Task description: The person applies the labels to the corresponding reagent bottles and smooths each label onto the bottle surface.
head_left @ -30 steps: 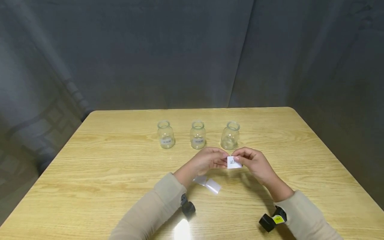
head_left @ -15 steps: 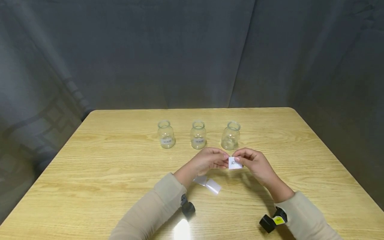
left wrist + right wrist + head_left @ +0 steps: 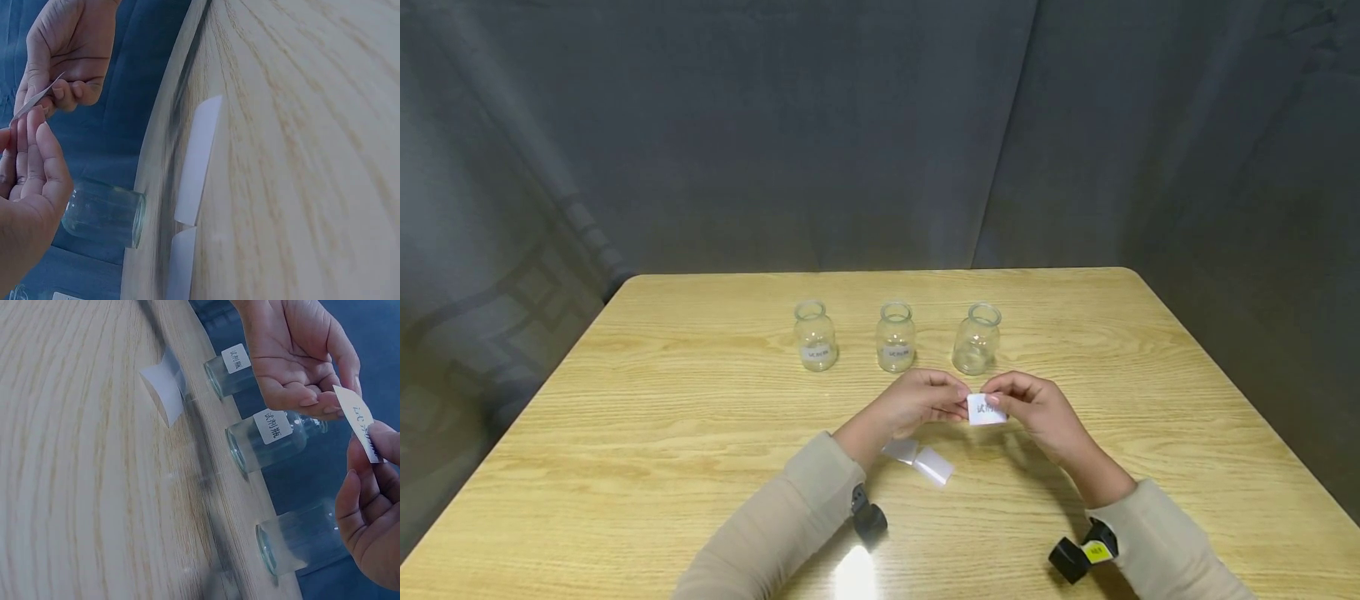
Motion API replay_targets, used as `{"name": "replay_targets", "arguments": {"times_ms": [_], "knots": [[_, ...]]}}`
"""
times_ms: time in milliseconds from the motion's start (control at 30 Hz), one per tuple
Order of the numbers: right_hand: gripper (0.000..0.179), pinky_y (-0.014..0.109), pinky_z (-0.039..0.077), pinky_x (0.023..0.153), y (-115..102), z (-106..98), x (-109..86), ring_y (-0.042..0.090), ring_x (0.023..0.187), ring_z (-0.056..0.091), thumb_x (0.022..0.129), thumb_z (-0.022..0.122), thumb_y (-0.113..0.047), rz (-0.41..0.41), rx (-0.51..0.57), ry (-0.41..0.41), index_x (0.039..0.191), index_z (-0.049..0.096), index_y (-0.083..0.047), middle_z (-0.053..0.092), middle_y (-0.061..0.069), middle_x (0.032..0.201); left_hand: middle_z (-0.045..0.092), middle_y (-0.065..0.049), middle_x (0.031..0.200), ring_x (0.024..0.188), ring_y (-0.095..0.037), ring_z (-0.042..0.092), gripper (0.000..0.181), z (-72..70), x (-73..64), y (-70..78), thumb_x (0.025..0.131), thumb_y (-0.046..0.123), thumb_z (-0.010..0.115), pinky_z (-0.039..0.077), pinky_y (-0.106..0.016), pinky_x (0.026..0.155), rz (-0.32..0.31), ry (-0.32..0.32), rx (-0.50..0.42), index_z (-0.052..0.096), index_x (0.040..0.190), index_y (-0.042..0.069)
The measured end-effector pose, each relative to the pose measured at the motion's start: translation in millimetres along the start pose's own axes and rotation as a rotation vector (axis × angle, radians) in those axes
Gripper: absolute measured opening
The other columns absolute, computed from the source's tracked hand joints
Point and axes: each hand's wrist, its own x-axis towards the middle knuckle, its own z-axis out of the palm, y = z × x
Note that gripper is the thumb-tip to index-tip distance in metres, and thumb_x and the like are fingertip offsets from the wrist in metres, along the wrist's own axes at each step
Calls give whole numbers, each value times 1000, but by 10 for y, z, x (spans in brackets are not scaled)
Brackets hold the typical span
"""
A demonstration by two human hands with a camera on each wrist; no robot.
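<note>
A small white label [image 3: 981, 412] printed with dark characters is held up over the table, in front of the rightmost jar. My right hand [image 3: 1037, 410] pinches its right part, thumb on the printed face and fingers behind. At the opposite edge, my left hand [image 3: 925, 398] holds the label's side between thumb and fingertips. In the left wrist view the label [image 3: 39, 100] is seen nearly edge-on between both hands. The rightmost glass jar [image 3: 976, 342] has a bare side, while the middle jar [image 3: 895, 337] and left jar [image 3: 816, 337] each bear a similar label.
Two pale slips of paper [image 3: 933, 467] lie on the wooden table [image 3: 662, 417] near my left wrist, slightly curled in the wrist views. All three jars stand upright in a row beyond my hands. A grey curtain [image 3: 820, 133] hangs behind the table.
The label shifts and tilts very slightly between my fingertips. Both hands stay almost in place, and the jars and slips have not moved.
</note>
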Motion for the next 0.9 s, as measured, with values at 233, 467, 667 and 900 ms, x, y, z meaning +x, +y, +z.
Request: {"name": "replay_targets", "arguments": {"times_ms": [233, 467, 667, 900], "knots": [[11, 21, 44, 60, 19, 0, 3, 9, 72, 52, 83, 54, -4, -7, 26, -10, 86, 57, 6, 60, -6, 80, 58, -5, 69, 64, -13, 57, 22, -15, 12, -27, 83, -4, 48, 49, -30, 70, 6, -3, 20, 48, 96, -21], [15, 21, 45, 60, 35, 11, 17, 9, 71, 53, 83, 55, -3, 0, 22, -10, 88, 55, 11, 61, -6, 79, 58, -5, 68, 64, -13, 57, 22, -13, 11, -22, 81, -6, 48, 49, -30, 70, 2, -13, 13, 46, 96, -22], [18, 21, 45, 59, 37, 14, 19, 9, 70, 53, 83, 54, -3, 1, -9, -5, 90, 53, 14, 61, -6, 79, 58, -6, 69, 64, -14, 57, 19, -4, 10, -6, 80, -6, 49, 49, -30, 69, -9, 12, 35, 49, 92, -19], [17, 22, 45, 60, 10, 36, 27, 8, 72, 53, 82, 56, -4, 13, -92, 21, 91, 56, 10, 60, -3, 81, 57, -7, 69, 63, -15, 56, 18, -8, 31, -5, 75, -8, 47, 49, -32, 70, -11, 28, 66, 51, 89, -18]]}}
